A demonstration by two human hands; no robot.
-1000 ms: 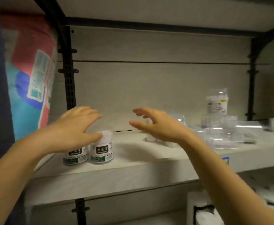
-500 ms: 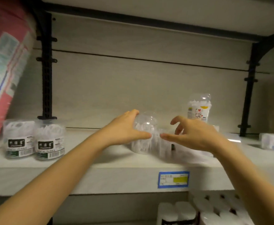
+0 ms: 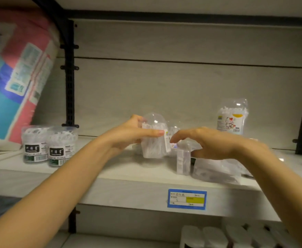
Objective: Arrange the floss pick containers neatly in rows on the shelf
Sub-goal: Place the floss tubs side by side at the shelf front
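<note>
Left hand (image 3: 128,136): gripping domed floss pick container (image 3: 154,140) mid-shelf, thumb pressing across its front, fingers wrapping behind.
Right hand (image 3: 212,144): hovering just right of it, fingers spreading loosely, holding nothing.
Shelf (image 3: 110,176): bearing every container.
Pink-and-blue pack (image 3: 17,72): leaning at far left.
Clear container pile (image 3: 216,170): lying blurred under right hand, near edge.
Labelled tub pair (image 3: 51,145): standing upright at left, touching side by side.
Cartoon-label container (image 3: 232,117): standing far right, by back panel.
Small upright box (image 3: 183,161): standing between domed container and pile.
Price tag (image 3: 186,199): sticking on front lip.
</note>
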